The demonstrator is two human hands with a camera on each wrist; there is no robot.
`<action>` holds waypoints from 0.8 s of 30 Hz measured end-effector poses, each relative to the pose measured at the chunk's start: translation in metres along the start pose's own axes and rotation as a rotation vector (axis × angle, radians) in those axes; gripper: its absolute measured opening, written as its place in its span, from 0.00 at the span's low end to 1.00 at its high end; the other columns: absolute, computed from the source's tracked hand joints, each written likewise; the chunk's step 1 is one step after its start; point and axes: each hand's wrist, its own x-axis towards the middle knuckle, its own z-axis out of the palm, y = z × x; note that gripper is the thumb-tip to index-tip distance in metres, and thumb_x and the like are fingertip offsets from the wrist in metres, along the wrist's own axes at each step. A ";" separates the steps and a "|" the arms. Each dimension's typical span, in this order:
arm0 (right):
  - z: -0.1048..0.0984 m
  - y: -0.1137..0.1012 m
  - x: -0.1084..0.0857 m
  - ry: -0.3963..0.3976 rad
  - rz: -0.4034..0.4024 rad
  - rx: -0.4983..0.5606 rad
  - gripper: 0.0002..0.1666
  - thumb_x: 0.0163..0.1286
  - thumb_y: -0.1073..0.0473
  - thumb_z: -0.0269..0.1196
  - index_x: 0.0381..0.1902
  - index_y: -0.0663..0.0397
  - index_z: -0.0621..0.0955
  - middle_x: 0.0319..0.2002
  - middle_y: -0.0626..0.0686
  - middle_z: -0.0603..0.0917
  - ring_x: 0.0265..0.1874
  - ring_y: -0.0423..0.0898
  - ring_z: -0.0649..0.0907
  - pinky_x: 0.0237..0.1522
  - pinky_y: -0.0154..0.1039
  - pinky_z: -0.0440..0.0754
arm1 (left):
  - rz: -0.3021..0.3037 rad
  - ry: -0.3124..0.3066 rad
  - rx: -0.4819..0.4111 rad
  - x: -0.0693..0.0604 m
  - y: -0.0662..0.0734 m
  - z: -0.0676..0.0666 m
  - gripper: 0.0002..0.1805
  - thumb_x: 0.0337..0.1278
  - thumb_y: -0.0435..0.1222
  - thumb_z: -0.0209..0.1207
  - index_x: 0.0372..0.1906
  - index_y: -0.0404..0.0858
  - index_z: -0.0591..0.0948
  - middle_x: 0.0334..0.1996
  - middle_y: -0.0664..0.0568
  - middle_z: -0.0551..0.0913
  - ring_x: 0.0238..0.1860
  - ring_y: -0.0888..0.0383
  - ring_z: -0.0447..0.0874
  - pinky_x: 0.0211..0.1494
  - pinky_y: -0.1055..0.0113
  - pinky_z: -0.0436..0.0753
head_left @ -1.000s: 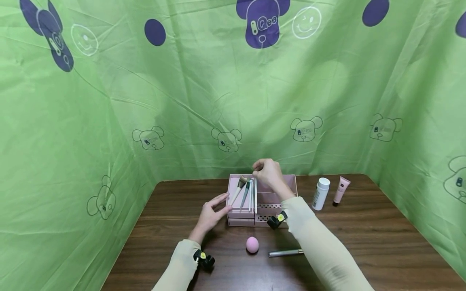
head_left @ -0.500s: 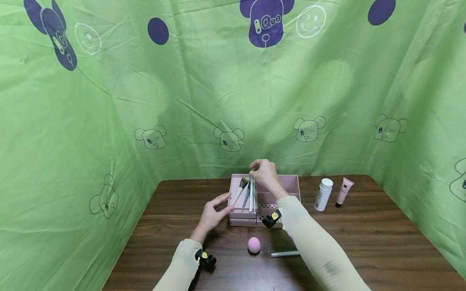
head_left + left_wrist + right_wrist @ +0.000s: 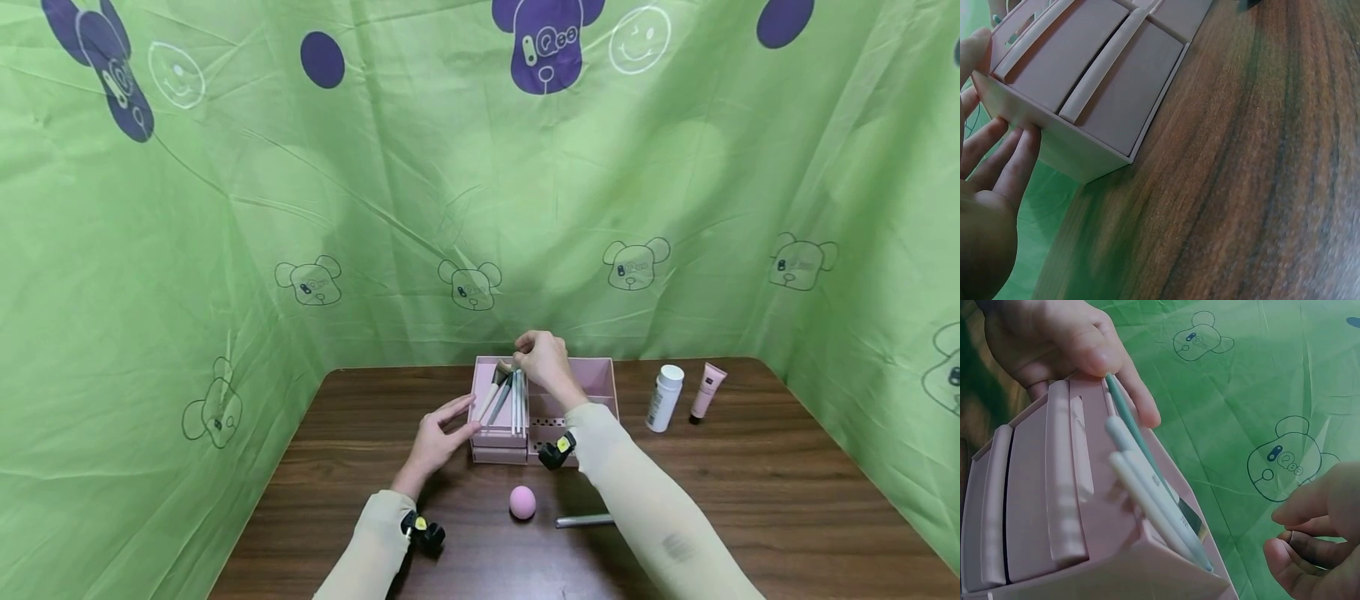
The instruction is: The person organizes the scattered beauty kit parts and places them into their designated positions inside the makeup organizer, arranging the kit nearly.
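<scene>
A pink organizer [image 3: 499,456] with drawers stands on the table, several makeup brushes [image 3: 519,404] lying in its left top tray. My left hand [image 3: 438,442] rests at its left front corner. In the left wrist view, the fingers [image 3: 1019,156] lie nearly straight against its side wall. My right hand [image 3: 545,364] hovers over the tray's back end, by the brush tips. The right wrist view shows that hand [image 3: 1319,537] loosely bent, thumb and forefinger apart, nothing visible between them, a little away from the pale brush handles [image 3: 1154,500].
A pink makeup sponge [image 3: 522,502] and a silver tube-like stick [image 3: 583,521] lie in front of the organizer, the stick partly behind my right sleeve. To the right stand a white bottle [image 3: 665,398] and a pink tube [image 3: 708,392]. Green cloth [image 3: 420,183] hangs around the wooden table [image 3: 337,475].
My right hand has moved slightly left from over the tray's divider. The light brush at the tray's right side has shifted left beside the others. The left hand stays on the organizer.
</scene>
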 end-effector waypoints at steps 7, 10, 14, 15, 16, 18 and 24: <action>-0.003 0.002 -0.003 -0.021 0.014 0.016 0.13 0.57 0.62 0.69 0.42 0.49 0.85 0.34 0.48 0.87 0.35 0.48 0.84 0.43 0.43 0.83 | -0.008 -0.012 0.004 0.000 0.003 -0.001 0.26 0.55 0.32 0.67 0.59 0.26 0.77 0.59 0.33 0.77 0.59 0.39 0.78 0.66 0.47 0.74; -0.005 0.003 -0.004 -0.027 0.016 0.019 0.13 0.57 0.62 0.69 0.42 0.49 0.85 0.34 0.48 0.87 0.35 0.47 0.84 0.43 0.43 0.84 | -0.021 -0.018 0.001 0.001 0.004 -0.001 0.26 0.55 0.32 0.67 0.59 0.27 0.77 0.60 0.33 0.77 0.60 0.39 0.77 0.66 0.44 0.72; -0.006 0.003 -0.005 -0.022 0.010 0.022 0.13 0.57 0.61 0.69 0.41 0.50 0.85 0.34 0.48 0.87 0.35 0.48 0.84 0.44 0.44 0.83 | -0.029 -0.018 0.007 0.000 0.004 -0.002 0.27 0.55 0.32 0.67 0.60 0.27 0.77 0.60 0.33 0.77 0.61 0.40 0.77 0.67 0.44 0.71; -0.006 0.003 -0.005 -0.019 0.006 0.021 0.13 0.57 0.61 0.69 0.41 0.50 0.85 0.34 0.48 0.87 0.35 0.48 0.84 0.44 0.44 0.83 | -0.030 -0.018 0.008 0.000 0.004 -0.002 0.27 0.56 0.32 0.67 0.60 0.27 0.77 0.60 0.33 0.77 0.61 0.40 0.77 0.67 0.44 0.72; -0.006 0.003 -0.006 -0.016 0.004 0.019 0.12 0.56 0.61 0.69 0.41 0.49 0.85 0.34 0.48 0.87 0.36 0.48 0.84 0.45 0.45 0.83 | -0.029 -0.016 0.009 0.000 0.003 -0.002 0.26 0.56 0.32 0.67 0.59 0.27 0.77 0.60 0.33 0.77 0.61 0.40 0.77 0.67 0.45 0.72; -0.007 0.003 -0.007 -0.010 -0.003 0.018 0.12 0.56 0.60 0.69 0.41 0.49 0.85 0.34 0.48 0.87 0.36 0.48 0.84 0.46 0.45 0.83 | -0.028 -0.014 0.010 0.000 0.003 -0.001 0.26 0.56 0.32 0.67 0.59 0.27 0.77 0.60 0.34 0.77 0.60 0.40 0.78 0.67 0.47 0.73; -0.010 0.003 -0.012 0.010 -0.020 0.010 0.12 0.57 0.61 0.69 0.40 0.49 0.86 0.34 0.48 0.88 0.37 0.48 0.84 0.47 0.45 0.83 | -0.036 -0.011 0.010 0.000 0.002 -0.001 0.26 0.56 0.33 0.67 0.59 0.27 0.77 0.60 0.34 0.77 0.60 0.41 0.78 0.67 0.50 0.74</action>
